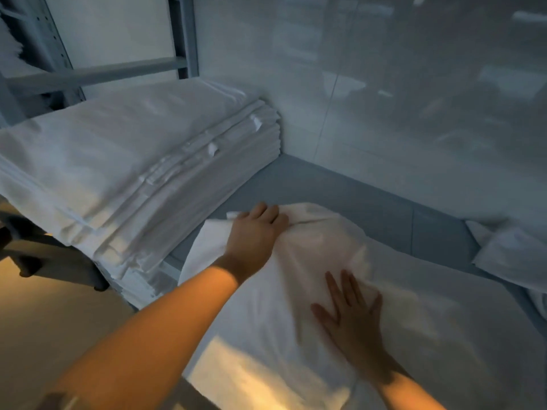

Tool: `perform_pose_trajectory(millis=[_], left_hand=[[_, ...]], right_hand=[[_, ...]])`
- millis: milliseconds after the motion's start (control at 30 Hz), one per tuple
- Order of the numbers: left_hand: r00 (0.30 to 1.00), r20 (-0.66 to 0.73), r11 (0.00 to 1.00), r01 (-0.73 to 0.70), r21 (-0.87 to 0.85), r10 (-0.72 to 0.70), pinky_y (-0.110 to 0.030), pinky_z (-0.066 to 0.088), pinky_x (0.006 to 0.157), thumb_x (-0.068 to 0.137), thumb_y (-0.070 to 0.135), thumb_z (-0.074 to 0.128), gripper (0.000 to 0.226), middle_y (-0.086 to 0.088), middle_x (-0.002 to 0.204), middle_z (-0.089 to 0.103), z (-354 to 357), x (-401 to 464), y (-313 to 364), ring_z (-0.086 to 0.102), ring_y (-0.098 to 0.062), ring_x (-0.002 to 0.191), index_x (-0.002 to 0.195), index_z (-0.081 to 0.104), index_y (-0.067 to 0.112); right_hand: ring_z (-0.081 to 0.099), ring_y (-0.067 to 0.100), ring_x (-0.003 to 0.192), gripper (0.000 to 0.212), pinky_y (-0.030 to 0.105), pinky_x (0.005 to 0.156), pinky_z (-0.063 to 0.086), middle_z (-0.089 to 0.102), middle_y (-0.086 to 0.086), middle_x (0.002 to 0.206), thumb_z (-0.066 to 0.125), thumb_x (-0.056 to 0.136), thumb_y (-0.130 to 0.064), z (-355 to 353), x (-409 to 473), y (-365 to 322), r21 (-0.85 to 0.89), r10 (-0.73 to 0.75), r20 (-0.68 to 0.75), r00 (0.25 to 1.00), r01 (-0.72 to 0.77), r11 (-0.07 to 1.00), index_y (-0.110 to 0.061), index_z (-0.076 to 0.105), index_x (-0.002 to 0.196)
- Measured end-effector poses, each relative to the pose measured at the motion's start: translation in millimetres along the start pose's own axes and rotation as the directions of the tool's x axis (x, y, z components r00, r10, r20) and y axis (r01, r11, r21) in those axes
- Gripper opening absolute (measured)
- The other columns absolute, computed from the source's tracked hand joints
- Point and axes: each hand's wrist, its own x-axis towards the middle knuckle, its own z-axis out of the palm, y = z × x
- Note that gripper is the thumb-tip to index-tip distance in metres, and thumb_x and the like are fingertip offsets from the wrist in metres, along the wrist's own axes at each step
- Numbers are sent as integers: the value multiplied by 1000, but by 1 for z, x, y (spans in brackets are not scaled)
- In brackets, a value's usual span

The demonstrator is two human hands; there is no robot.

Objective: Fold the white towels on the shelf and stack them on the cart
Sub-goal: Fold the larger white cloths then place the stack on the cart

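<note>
A white towel (399,315) lies spread over the grey shelf surface (370,208) in front of me. My left hand (256,232) is at the towel's far left corner, fingers curled down onto the bunched cloth there. My right hand (352,315) lies flat on the middle of the towel with its fingers spread. To the left, a tall stack of folded white towels (133,161) sits on a lower surface, its folded edges facing me.
A white wall (384,84) closes off the back and right of the shelf. More crumpled white towels (509,250) lie at the right edge. Grey metal shelf posts (183,34) rise behind the stack. The floor (44,321) shows at the lower left.
</note>
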Motion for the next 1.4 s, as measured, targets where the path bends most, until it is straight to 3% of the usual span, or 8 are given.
perform_pose_trajectory(millis=[233,300,400,533,700,833,1200,1400], left_hand=[[937,260,973,226,56,-232,-40,50,70,68,6,57,22,-8,87,69,55,-32,2,65,-32,92,83,71,12],[879,384,951,309,-9,-282,-43,46,89,77,17,62,24,-9,107,69,74,-52,8,62,-31,108,99,70,12],[826,489,948,320,5,-281,-46,23,113,87,40,46,51,-5,143,49,86,-69,15,40,-26,136,130,55,15],[857,452,963,269,21,-249,-48,28,111,85,43,43,54,-7,140,52,79,-82,18,43,-28,134,128,57,13],[888,395,965,262,-18,-234,-48,45,100,77,43,46,51,-6,124,64,66,-94,26,57,-28,120,113,68,13],[903,360,966,258,-15,-235,-48,45,100,71,44,61,51,-3,123,65,66,-97,27,58,-26,119,112,69,15],[914,353,975,222,-25,-199,-47,38,103,59,50,68,57,-3,123,65,80,-99,22,61,-25,116,106,72,17],[884,405,969,247,23,-235,-64,40,96,64,53,66,69,-8,129,61,87,-69,5,54,-31,123,119,66,12]], right_hand=[[-9,17,147,66,68,107,-6,-10,-6,160,17,88,-73,2,8,2,-104,163,137,977,-150,983,-50,-5,146],[21,25,144,64,70,105,4,26,5,155,20,88,-69,-8,11,-8,-129,137,14,990,-135,982,-42,31,145],[61,36,101,54,66,94,39,64,15,107,32,90,-51,-26,36,-26,-20,-56,-422,905,52,998,-17,71,104],[55,35,104,24,43,92,47,60,17,111,50,92,-20,-50,104,-67,111,-253,-554,793,372,922,-9,68,103],[40,27,123,58,41,101,38,43,5,132,67,83,-44,-51,179,-103,108,-363,28,931,358,927,-26,49,135],[40,25,123,77,43,100,37,45,2,130,78,67,-52,-44,202,-109,34,-361,187,914,361,932,-30,44,132],[56,27,103,58,32,81,40,60,8,112,80,70,-46,-32,219,-119,150,-430,246,868,405,902,-14,56,111],[60,33,102,32,35,77,42,64,12,113,66,87,-30,-42,223,-119,149,-300,-179,937,327,933,-12,56,112]])
